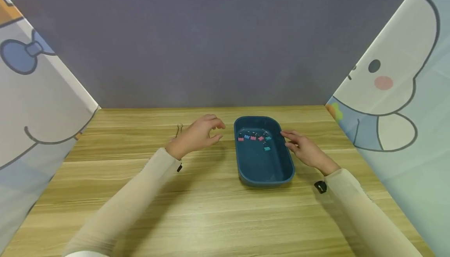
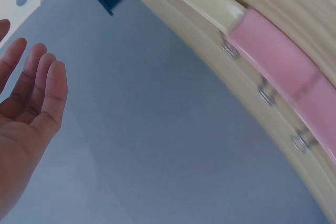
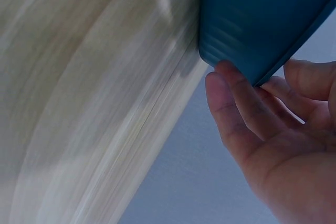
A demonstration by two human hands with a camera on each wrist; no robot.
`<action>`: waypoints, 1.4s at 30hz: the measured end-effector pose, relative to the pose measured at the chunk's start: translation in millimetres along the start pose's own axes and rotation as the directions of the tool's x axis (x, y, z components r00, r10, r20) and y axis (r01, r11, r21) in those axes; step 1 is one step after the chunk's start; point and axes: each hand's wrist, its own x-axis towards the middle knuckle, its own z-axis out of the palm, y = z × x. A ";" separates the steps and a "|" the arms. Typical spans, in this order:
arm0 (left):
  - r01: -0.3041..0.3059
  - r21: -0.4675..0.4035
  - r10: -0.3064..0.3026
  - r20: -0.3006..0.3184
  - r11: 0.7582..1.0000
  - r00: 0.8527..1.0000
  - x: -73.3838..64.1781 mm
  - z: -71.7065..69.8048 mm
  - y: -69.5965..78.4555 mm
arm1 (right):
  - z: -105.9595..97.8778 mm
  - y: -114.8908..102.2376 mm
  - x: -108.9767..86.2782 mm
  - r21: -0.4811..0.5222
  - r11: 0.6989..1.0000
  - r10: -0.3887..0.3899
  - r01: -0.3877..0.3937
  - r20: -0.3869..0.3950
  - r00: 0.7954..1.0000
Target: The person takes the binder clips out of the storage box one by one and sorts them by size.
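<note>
My left hand (image 1: 198,134) hovers over the table left of the blue bin, fingers loosely bent with nothing in them. In the left wrist view its fingers (image 2: 55,87) are parted from everything. Below that forearm lies a long glossy pink piece (image 2: 283,61) with a cream end (image 2: 210,3); several wire-handled binder clips (image 2: 266,95) line its edge. My arm mostly hides it in the head view. My right hand (image 1: 307,151) is at the right side of the blue bin (image 1: 267,169), relaxed fingertips against its outer wall near the rim. Inside the bin lie several small binder clips (image 1: 253,138), pink, blue and teal.
The wood-grain table (image 1: 211,222) runs back to a plain grey panel (image 1: 211,42). Light panels with cartoon figures stand at the left (image 1: 42,104) and right (image 1: 390,104). A small black piece (image 1: 320,187) hangs by the right cuff.
</note>
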 end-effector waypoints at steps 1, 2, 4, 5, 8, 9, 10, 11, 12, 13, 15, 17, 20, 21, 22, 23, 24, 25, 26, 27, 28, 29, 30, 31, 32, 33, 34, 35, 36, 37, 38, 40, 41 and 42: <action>-0.002 0.001 0.002 0.004 1.000 1.000 2.5 2.1 1.8 | 0.0 -0.1 0.4 -0.001 1.000 -0.001 0.001 -0.001 1.000; -0.005 0.001 0.005 0.009 1.000 1.000 5.0 3.9 3.9 | 0.0 -0.1 0.7 -0.001 1.000 -0.001 0.001 0.000 1.000; -0.008 -0.007 0.008 0.022 1.000 1.000 10.2 7.9 7.9 | -0.1 -0.7 1.4 -0.001 1.000 -0.002 0.002 -0.001 1.000; -0.009 -0.015 0.010 0.030 1.000 1.000 12.6 9.9 10.2 | -0.2 -1.0 1.8 0.000 1.000 -0.003 0.003 -0.001 1.000; -0.017 -0.027 0.018 0.053 0.999 0.998 19.2 15.1 16.8 | 0.0 -1.3 2.8 0.005 1.000 -0.003 0.003 -0.002 1.000; -0.021 -0.031 0.023 0.058 0.999 0.998 21.1 16.9 18.8 | 0.0 -1.6 3.2 0.004 1.000 -0.003 0.003 -0.004 1.000; -0.029 -0.030 0.030 0.060 0.999 0.998 22.9 18.7 20.5 | 0.3 -1.6 3.5 0.003 1.000 -0.004 0.004 -0.007 1.000; -0.035 -0.033 0.037 0.063 0.999 0.997 24.5 20.3 22.0 | 0.6 -1.5 3.9 0.002 1.000 -0.005 0.005 -0.009 1.000; -0.041 -0.034 0.044 0.065 0.999 0.997 25.8 21.7 23.4 | 0.9 -1.5 4.1 0.000 1.000 -0.005 0.005 -0.010 1.000; -0.052 -0.039 0.055 0.065 0.998 0.996 27.2 23.4 24.2 | 1.1 -1.7 4.0 -0.003 1.000 -0.006 0.006 -0.010 1.000; -0.061 -0.049 0.065 0.070 0.997 0.995 29.5 26.4 26.4 | 1.7 -1.9 4.2 -0.008 1.000 -0.006 0.006 -0.013 1.000; -0.065 -0.057 0.070 0.084 0.996 0.994 32.0 29.0 28.0 | 2.2 -1.9 4.1 -0.010 1.000 -0.004 0.004 -0.012 1.000; -0.071 -0.063 0.077 0.098 0.995 0.992 36.5 33.4 30.6 | 2.6 -1.6 4.3 -0.008 1.000 0.000 -0.001 -0.015 1.000; -0.070 -0.060 0.076 0.105 0.996 0.991 38.1 34.7 31.6 | 2.6 -1.6 4.3 -0.006 1.000 0.001 -0.001 -0.015 1.000; -0.069 -0.057 0.075 0.112 0.996 0.991 39.8 36.2 32.6 | 2.6 -1.6 4.5 -0.003 1.000 0.005 -0.005 -0.015 1.000; -0.066 -0.050 0.072 0.119 0.997 0.990 41.5 37.8 33.3 | 2.7 -1.2 4.6 0.000 1.000 0.004 -0.004 -0.012 1.000; -0.062 -0.042 0.067 0.127 0.997 0.990 43.1 39.7 34.0 | 2.6 -1.2 4.7 0.005 1.000 0.008 -0.008 -0.012 1.000; -0.058 -0.023 0.061 0.137 0.998 0.989 44.6 41.7 34.6 | 2.6 -1.0 4.6 0.008 1.000 0.007 -0.007 -0.009 1.000; -0.054 -0.008 0.055 0.147 0.998 0.988 46.1 43.7 35.2 | 2.6 -0.9 4.6 0.009 1.000 0.011 -0.011 -0.010 1.000; -0.048 0.005 0.047 0.158 0.999 0.986 47.5 45.9 35.6 | 2.5 -0.7 4.4 0.010 1.000 0.009 -0.009 -0.008 1.000; -0.043 0.018 0.039 0.167 0.999 0.985 48.9 48.2 35.7 | 2.5 -0.5 4.3 0.012 1.000 0.010 -0.010 -0.008 1.000; -0.039 0.033 0.033 0.175 0.999 0.984 50.4 50.5 35.6 | 2.5 -0.3 4.2 0.012 1.000 0.010 -0.009 -0.009 1.000; -0.036 0.043 0.028 0.181 0.998 0.983 51.9 52.7 35.5 | 2.4 -0.3 4.1 0.011 1.000 0.011 -0.011 -0.011 1.000; -0.033 0.055 0.022 0.188 0.998 0.982 53.4 54.8 35.3 | 2.2 -0.2 3.9 0.009 1.000 0.009 -0.009 -0.011 1.000; -0.031 0.064 0.018 0.191 0.997 0.981 54.8 56.6 35.1 | 2.0 -0.3 3.8 0.010 1.000 0.012 -0.012 -0.012 1.000; -0.029 0.074 0.014 0.193 0.997 0.981 56.2 58.4 34.5 | 1.8 -0.6 3.8 0.012 1.000 0.010 -0.010 -0.011 1.000; -0.026 0.087 0.009 0.195 0.996 0.981 57.7 60.2 33.9 | 1.7 -1.0 3.8 0.014 1.000 0.012 -0.012 -0.011 1.000; -0.022 0.102 0.001 0.197 0.994 0.980 59.1 61.8 33.3 | 1.6 -0.9 3.8 0.016 1.000 0.012 -0.012 -0.009 1.000; -0.017 0.119 -0.008 0.200 0.993 0.980 60.6 63.4 32.5 | 1.4 -1.6 3.6 0.017 1.000 0.011 -0.011 -0.006 1.000; -0.010 0.136 -0.018 0.204 0.991 0.979 62.0 65.0 31.9 | 1.3 -2.1 3.5 0.019 1.000 0.011 -0.011 -0.004 1.000; -0.003 0.149 -0.028 0.208 0.989 0.978 63.4 66.4 31.2 | 1.3 -2.5 3.3 0.019 1.000 0.011 -0.011 -0.002 1.000; 0.012 0.178 -0.051 0.218 0.984 0.975 65.9 69.0 30.0 | 1.4 -2.5 3.3 0.018 1.000 0.013 -0.013 0.000 1.000; 0.017 0.189 -0.059 0.219 0.982 0.974 67.0 70.0 29.6 | 1.4 -2.6 3.3 0.017 1.000 0.013 -0.013 0.001 1.000; 0.023 0.197 -0.067 0.220 0.980 0.973 68.0 70.8 29.4 | 1.4 -3.0 3.3 0.017 1.000 0.013 -0.013 0.000 1.000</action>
